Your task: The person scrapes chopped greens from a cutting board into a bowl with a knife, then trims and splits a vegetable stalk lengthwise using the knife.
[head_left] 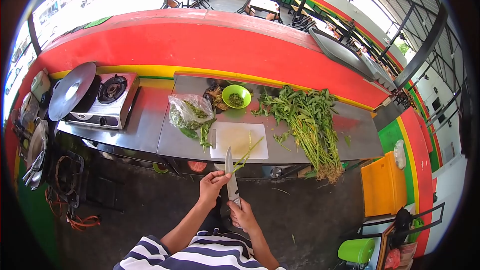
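Observation:
My right hand (pixel 242 215) is wrapped round the handle of a large knife (pixel 231 175), whose blade points up and away from me. Close to the blade, my left hand (pixel 213 186) is closed, its fingertips pinching green stems (pixel 246 157) that cross behind the knife. Just beyond lies a white cutting board (pixel 257 142) at the counter's front edge. Left of it are a plastic bag of greens (pixel 190 111) and loose leaves (pixel 204 132). Behind the board, a green bowl (pixel 236 97) holds small green pieces. A big pile of leafy stalks (pixel 312 125) with roots lies to the right.
A gas stove (pixel 107 97) with a round metal lid (pixel 73 91) is on the left. A red wall (pixel 200 45) runs behind the metal counter (pixel 145 130). At the right are an orange box (pixel 384 185) and a green bucket (pixel 356 250). Tables stand beyond the wall.

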Tool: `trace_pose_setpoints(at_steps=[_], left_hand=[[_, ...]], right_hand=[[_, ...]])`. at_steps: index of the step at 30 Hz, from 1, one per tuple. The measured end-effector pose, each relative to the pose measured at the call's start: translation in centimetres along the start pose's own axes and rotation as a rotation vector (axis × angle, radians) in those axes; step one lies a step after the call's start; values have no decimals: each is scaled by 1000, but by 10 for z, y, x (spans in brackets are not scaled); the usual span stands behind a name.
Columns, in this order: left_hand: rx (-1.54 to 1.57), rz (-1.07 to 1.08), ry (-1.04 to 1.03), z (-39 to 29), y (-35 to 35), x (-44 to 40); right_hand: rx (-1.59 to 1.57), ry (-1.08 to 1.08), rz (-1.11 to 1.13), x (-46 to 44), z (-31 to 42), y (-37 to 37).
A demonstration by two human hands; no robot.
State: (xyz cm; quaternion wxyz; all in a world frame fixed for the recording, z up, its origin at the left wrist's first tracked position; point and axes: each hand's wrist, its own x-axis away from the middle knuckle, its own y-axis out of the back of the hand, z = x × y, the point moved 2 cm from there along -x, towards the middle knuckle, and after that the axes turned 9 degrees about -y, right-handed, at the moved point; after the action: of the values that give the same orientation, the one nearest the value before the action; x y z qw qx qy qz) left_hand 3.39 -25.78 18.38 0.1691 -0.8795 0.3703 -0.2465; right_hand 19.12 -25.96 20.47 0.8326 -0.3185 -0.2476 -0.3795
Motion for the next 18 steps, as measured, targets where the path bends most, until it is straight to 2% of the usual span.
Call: trace_pose_setpoints(at_steps=[18], left_hand=[[-22, 75, -45, 10, -7, -11]], right_hand=[[3, 35, 6, 17, -16, 4]])
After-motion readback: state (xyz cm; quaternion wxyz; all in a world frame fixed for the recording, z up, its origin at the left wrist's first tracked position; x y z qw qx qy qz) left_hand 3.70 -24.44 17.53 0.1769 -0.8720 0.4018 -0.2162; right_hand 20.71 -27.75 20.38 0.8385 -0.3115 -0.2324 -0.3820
